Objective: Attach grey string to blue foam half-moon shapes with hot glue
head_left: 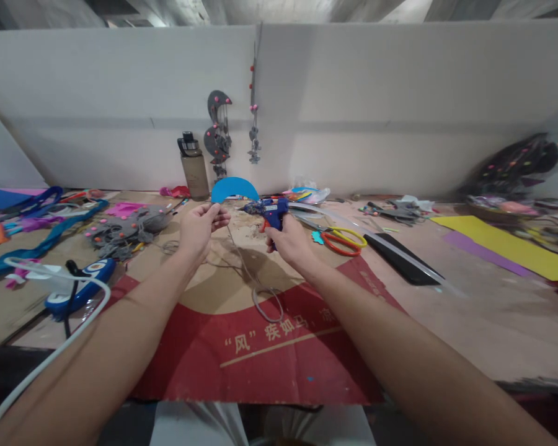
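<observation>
My left hand point(199, 228) pinches a blue crescent-shaped piece point(235, 188) by its lower left end and holds it upright above the cardboard. A thin grey cord point(245, 265) hangs from near those fingers and loops down over the cardboard; where its upper end goes is hidden. My right hand point(288, 238) is wrapped round the handle of a blue hot glue gun point(273, 214) with a red trigger. The gun's nozzle points left, toward the blue piece and just below it. Whether the nozzle touches it I cannot tell.
A red-printed cardboard sheet point(260, 365) covers the table in front of me. Scissors point(344, 240) and a black flat object point(402, 260) lie to the right. On the left are grey felt pieces point(130, 228) and a blue power strip point(81, 288). A bottle point(195, 170) stands behind.
</observation>
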`<state>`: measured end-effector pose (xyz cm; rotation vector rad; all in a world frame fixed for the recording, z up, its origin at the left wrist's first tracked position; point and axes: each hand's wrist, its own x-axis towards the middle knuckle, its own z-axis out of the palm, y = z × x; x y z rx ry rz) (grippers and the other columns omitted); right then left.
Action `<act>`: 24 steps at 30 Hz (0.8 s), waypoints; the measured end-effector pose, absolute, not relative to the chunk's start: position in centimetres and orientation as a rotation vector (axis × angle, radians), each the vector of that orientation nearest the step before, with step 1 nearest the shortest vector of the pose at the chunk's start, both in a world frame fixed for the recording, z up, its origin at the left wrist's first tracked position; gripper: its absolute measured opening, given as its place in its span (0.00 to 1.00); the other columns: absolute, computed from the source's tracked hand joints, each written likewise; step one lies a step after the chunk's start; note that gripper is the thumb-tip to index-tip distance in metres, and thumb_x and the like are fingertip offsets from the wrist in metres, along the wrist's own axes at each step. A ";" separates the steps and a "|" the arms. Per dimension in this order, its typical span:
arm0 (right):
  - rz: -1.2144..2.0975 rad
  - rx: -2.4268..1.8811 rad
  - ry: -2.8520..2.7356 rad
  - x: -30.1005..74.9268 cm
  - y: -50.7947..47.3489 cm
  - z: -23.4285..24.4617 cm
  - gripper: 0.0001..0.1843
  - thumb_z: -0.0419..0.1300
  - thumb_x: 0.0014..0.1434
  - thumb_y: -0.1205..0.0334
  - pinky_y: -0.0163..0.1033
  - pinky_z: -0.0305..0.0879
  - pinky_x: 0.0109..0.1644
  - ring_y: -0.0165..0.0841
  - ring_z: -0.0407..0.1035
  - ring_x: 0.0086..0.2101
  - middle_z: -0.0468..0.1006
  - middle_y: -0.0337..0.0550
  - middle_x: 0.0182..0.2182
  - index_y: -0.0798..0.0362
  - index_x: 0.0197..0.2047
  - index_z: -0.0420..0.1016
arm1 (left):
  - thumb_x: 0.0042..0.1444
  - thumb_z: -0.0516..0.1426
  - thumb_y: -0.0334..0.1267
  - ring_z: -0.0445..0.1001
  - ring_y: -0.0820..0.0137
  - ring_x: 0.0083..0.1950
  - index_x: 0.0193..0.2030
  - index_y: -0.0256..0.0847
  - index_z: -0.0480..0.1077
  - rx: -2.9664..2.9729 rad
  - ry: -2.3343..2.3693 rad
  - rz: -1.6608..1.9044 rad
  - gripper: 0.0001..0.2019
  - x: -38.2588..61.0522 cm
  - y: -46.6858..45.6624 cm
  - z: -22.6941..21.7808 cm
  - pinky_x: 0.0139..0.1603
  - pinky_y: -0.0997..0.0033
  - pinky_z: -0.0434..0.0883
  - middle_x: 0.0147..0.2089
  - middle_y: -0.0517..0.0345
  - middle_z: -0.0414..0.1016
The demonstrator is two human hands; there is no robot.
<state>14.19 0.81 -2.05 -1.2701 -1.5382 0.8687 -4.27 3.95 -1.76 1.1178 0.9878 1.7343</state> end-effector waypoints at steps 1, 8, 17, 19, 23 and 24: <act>0.945 -1.294 -1.499 14.2 1.0 -2.3 0.05 0.52 0.50 0.67 0.34 0.65 0.22 0.28 0.66 0.20 0.72 0.40 0.25 0.53 0.34 0.62 | 0.49 0.59 0.35 0.73 0.76 0.26 0.27 0.34 0.69 1.121 0.983 1.747 0.06 -4.3 4.0 -1.8 0.30 0.76 0.72 0.26 0.56 0.73; 0.929 -1.510 -1.568 15.2 3.7 -4.5 0.06 0.48 0.53 0.65 0.36 0.65 0.25 0.30 0.67 0.20 0.74 0.46 0.24 0.54 0.27 0.62 | 0.49 0.60 0.39 0.72 0.77 0.25 0.28 0.34 0.70 1.226 1.032 1.728 0.09 -3.8 3.4 -1.6 0.26 0.80 0.69 0.27 0.56 0.73; 0.355 -1.536 -1.646 16.4 4.2 -5.1 0.10 0.59 0.49 0.57 0.56 0.56 0.52 0.50 0.64 0.47 0.72 0.61 0.36 0.53 0.26 0.63 | 0.49 0.59 0.44 0.70 0.78 0.22 0.32 0.36 0.72 1.409 1.156 1.611 0.12 -3.1 2.7 -1.7 0.13 0.81 0.52 0.35 0.50 0.77; 0.246 -1.409 -1.635 15.6 3.5 -4.6 0.09 0.57 0.50 0.58 0.55 0.55 0.53 0.47 0.62 0.48 0.70 0.58 0.40 0.55 0.31 0.65 | 0.49 0.59 0.44 0.68 0.78 0.20 0.33 0.37 0.73 1.474 1.218 1.601 0.12 -2.8 2.1 -1.5 0.14 0.79 0.52 0.29 0.54 0.76; 0.716 -1.035 -1.558 12.9 2.4 -3.6 0.10 0.55 0.52 0.59 0.46 0.63 0.48 0.35 0.67 0.40 0.72 0.47 0.38 0.53 0.37 0.63 | 0.49 0.59 0.43 0.65 0.77 0.18 0.34 0.38 0.75 1.645 1.323 1.616 0.10 -2.0 0.9 -0.8 0.20 0.78 0.58 0.19 0.61 0.71; 0.872 -0.959 -1.498 12.2 2.3 -3.6 0.11 0.55 0.52 0.59 0.44 0.63 0.49 0.34 0.68 0.41 0.72 0.47 0.39 0.53 0.39 0.62 | 0.50 0.59 0.42 0.65 0.77 0.18 0.34 0.38 0.75 1.682 1.331 1.627 0.10 -1.9 0.6 -0.7 0.21 0.78 0.59 0.18 0.61 0.70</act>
